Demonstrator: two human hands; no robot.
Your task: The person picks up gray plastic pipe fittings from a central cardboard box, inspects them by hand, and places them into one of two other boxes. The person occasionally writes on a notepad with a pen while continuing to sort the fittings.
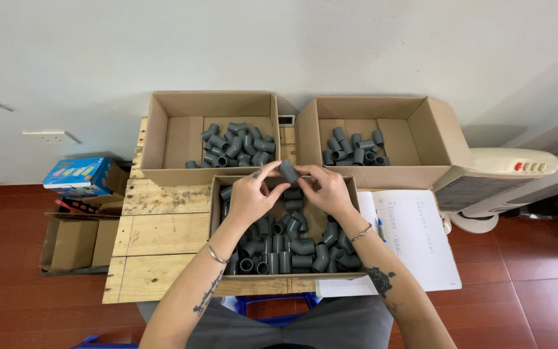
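Note:
Both my hands hold one grey plastic pipe fitting (289, 170) above the near cardboard box (216, 205). My left hand (250, 197) pinches its left end with fingertips. My right hand (327, 190) grips its right side. The near box is filled with several grey pipe fittings (285, 249), elbows and straight sleeves mixed. A bracelet is on each wrist.
Two open cardboard boxes stand at the back: the left one (166, 136) holds grey elbows (234, 147), the right one (421, 132) holds grey sleeves (353, 148). All rest on a wooden pallet table (156, 232). A notebook (414, 236) lies right, a white fan heater (498, 181) beyond it. Boxes (75, 242) sit on the floor left.

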